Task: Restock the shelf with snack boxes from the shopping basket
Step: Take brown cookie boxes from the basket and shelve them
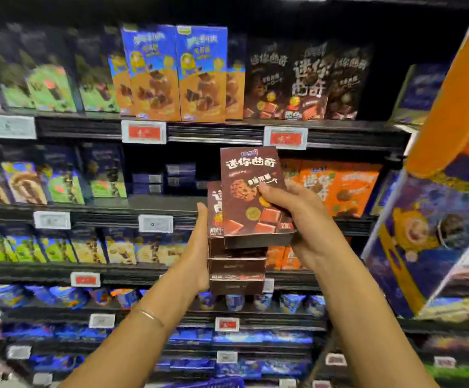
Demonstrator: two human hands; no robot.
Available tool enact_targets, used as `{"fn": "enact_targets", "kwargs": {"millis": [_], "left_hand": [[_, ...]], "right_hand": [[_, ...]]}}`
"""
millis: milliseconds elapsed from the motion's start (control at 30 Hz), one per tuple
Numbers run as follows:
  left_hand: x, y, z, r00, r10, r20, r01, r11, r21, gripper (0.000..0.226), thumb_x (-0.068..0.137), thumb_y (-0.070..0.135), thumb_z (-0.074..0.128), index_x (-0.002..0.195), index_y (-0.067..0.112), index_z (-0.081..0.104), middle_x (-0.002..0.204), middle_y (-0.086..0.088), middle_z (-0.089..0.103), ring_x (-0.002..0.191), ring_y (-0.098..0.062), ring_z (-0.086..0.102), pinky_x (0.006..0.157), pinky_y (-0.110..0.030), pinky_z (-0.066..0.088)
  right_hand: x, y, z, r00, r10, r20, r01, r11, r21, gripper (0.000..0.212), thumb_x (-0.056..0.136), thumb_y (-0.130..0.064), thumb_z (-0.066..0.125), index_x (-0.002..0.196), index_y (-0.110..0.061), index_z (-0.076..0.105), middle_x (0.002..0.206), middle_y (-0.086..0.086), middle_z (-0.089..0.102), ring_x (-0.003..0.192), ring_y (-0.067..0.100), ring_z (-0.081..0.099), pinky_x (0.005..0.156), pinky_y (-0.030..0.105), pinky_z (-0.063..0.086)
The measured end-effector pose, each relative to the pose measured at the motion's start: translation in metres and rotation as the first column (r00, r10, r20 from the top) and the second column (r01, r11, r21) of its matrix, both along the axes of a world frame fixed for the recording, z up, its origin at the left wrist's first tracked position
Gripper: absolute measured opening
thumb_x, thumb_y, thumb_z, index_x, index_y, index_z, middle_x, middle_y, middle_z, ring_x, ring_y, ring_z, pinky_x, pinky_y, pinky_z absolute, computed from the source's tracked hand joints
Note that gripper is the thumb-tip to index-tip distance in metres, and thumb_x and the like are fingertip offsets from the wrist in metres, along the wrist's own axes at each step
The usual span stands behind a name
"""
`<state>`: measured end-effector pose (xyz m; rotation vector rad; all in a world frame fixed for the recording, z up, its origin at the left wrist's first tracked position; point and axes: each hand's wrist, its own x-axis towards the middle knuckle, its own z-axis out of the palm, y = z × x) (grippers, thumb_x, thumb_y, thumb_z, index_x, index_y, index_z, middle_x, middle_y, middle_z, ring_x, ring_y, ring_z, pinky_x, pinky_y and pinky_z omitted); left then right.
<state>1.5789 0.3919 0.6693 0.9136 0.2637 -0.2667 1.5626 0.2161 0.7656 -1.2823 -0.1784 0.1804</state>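
The front cookie box [251,191] is dark chocolate brown, with white Chinese lettering near its top, a chocolate-chip cookie pictured at mid-height, and gold coins and chocolate squares lower down. It stands upright, tilted slightly left, just right of the frame's centre, held in the air in front of the shelf [213,133]. The right hand [297,217] grips it from its right edge, with the thumb pressed on the printed face and the fingers wrapped out of sight behind it.

Directly behind and below it sits a stack of brown boxes [236,273] of the same colour, their narrow ends facing the camera. The left hand [199,247] holds this stack from its left side, palm against the cardboard; its fingers are mostly hidden.

Matching brown boxes [309,82] stand on the upper shelf level at upper right, above the hands. Orange boxes [342,186] line the level just right of the held box. A blue basket [213,383] rim shows at the bottom edge.
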Motion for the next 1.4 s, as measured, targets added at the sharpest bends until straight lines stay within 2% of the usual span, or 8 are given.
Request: {"fn": "enact_targets", "kwargs": {"millis": [100,200,267,500,633,867,1133,1400], "left_hand": [[0.012,-0.016,0.001,0.997,0.037,0.060,-0.038,0.999,0.013,0.087,0.078,0.091,0.055,0.128,0.022,0.073,0.140,-0.018,0.067,0.123,-0.038,0.069,0.106,-0.056,0.054],[0.017,-0.023,-0.002,0.985,0.136,0.109,-0.151,0.979,0.140,0.070,0.067,0.091,0.058,0.099,0.029,0.069,0.085,0.001,0.082,0.064,-0.018,0.078,0.051,-0.035,0.062],[0.021,-0.026,-0.006,0.986,0.133,0.096,-0.146,0.979,0.144,0.066,0.072,0.088,0.056,0.096,0.028,0.065,0.065,0.006,0.077,0.051,-0.015,0.074,0.044,-0.031,0.058],[0.038,-0.026,0.008,0.999,-0.046,0.017,0.046,0.999,-0.012,0.093,0.076,0.095,0.048,0.103,0.015,0.086,0.112,-0.017,0.079,0.094,-0.037,0.078,0.082,-0.050,0.063],[0.041,-0.032,0.019,0.991,-0.108,0.074,0.106,0.994,0.031,0.098,0.053,0.094,0.071,0.110,0.016,0.084,0.125,-0.019,0.075,0.104,-0.039,0.075,0.098,-0.059,0.057],[0.047,-0.036,0.019,0.992,-0.129,-0.010,0.130,0.991,0.030,0.098,0.068,0.099,0.058,0.116,0.016,0.082,0.126,-0.019,0.075,0.111,-0.041,0.074,0.092,-0.056,0.059],[0.057,-0.036,0.015,0.992,-0.117,-0.044,0.118,0.993,0.016,0.090,0.073,0.095,0.057,0.098,0.015,0.087,0.109,-0.018,0.080,0.092,-0.039,0.079,0.075,-0.051,0.063],[0.059,-0.037,0.012,0.993,-0.107,-0.046,0.107,0.994,0.004,0.083,0.074,0.092,0.059,0.085,0.015,0.087,0.098,-0.015,0.081,0.083,-0.037,0.079,0.068,-0.047,0.063]], "right_hand": [[0.013,-0.021,0.007,0.997,0.040,0.059,-0.039,0.999,-0.011,0.044,0.081,-0.015,0.078,0.124,-0.008,0.066,0.109,0.012,0.077,0.091,0.025,0.075,0.072,0.030,0.061],[0.027,-0.037,0.015,0.990,0.057,0.130,-0.051,0.997,-0.053,0.041,0.083,-0.008,0.075,0.123,-0.009,0.068,0.111,0.011,0.077,0.091,0.021,0.074,0.067,0.027,0.058],[0.035,-0.045,0.023,0.981,0.053,0.188,-0.040,0.996,-0.074,0.039,0.083,-0.005,0.074,0.121,-0.011,0.069,0.109,0.009,0.077,0.090,0.020,0.075,0.068,0.027,0.058],[0.079,-0.070,0.074,0.905,-0.235,0.356,0.233,0.971,0.050,0.042,0.086,-0.005,0.073,0.127,-0.005,0.064,0.107,0.007,0.077,0.094,0.020,0.075,0.077,0.035,0.060],[0.119,-0.083,0.095,0.772,-0.456,0.442,0.477,0.876,0.070,0.043,0.091,-0.007,0.071,0.132,-0.004,0.057,0.109,0.002,0.075,0.092,0.013,0.075,0.075,0.030,0.060],[0.174,-0.115,0.100,0.651,-0.636,0.415,0.659,0.744,0.106,0.041,0.095,-0.015,0.067,0.134,-0.013,0.055,0.116,-0.001,0.071,0.097,0.010,0.072,0.070,0.021,0.058],[0.207,-0.125,0.100,0.560,-0.614,0.557,0.788,0.602,-0.128,0.046,0.099,-0.018,0.062,0.141,-0.017,0.044,0.133,-0.001,0.062,0.114,0.011,0.062,0.077,0.020,0.055],[0.222,-0.121,0.103,0.538,-0.565,0.625,0.836,0.456,-0.306,0.034,0.097,-0.032,0.064,0.128,-0.019,0.058,0.127,0.004,0.065,0.112,0.019,0.062,0.086,0.035,0.057]]}}
